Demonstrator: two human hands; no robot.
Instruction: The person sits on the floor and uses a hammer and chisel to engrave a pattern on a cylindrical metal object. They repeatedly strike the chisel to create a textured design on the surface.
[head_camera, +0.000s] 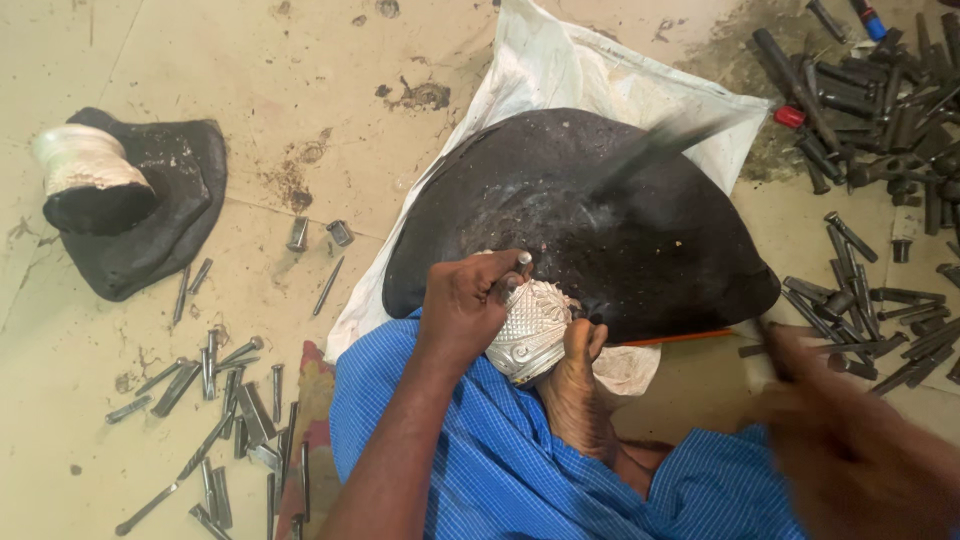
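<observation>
Hands working a patterned silver piece on a dark mound.

Left hand (468, 305) fingers close narrowly around a small punch (512, 270), tip on the silver piece (530, 330) just below them; the foot (580, 390) braces it. Right hand (850, 450) is blurred, gripping a hammer (660, 145).

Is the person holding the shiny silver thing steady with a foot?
Yes, the person's bare foot presses against the patterned silver piece while the left hand holds a punch on it.

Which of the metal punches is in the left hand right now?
The punch upright on the silver piece, pinched in the left hand's fingers; all the others lie loose on the floor.
</observation>
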